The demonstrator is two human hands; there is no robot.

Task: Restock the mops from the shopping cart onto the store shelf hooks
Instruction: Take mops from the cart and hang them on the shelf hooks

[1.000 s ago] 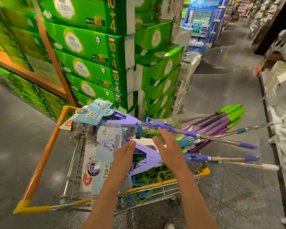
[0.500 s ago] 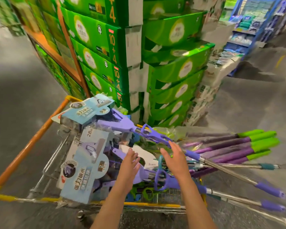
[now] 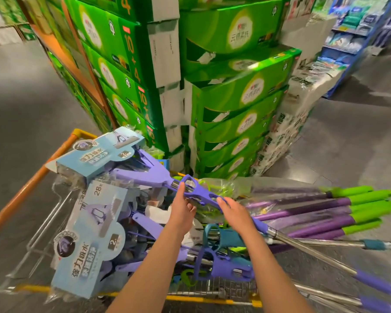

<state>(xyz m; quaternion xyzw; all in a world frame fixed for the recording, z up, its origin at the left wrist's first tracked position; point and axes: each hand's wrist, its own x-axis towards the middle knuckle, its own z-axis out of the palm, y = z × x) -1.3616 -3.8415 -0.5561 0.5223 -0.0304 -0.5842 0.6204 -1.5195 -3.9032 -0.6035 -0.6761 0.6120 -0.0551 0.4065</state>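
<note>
Wire shopping cart with orange-yellow rails [image 3: 29,188], holding purple sponge mops in pale blue card sleeves [image 3: 93,242] printed "28" and "2". Above the cart, left hand [image 3: 182,213] and right hand [image 3: 236,214] each grip the topmost purple mop's lever handle [image 3: 195,192]. Behind the cart, stacked green cartons [image 3: 131,64] marked "10+4".

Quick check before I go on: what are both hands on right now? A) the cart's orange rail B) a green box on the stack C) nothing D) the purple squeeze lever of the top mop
D: the left hand and the right hand both grip the purple squeeze lever of the top mop above the cart.
</note>
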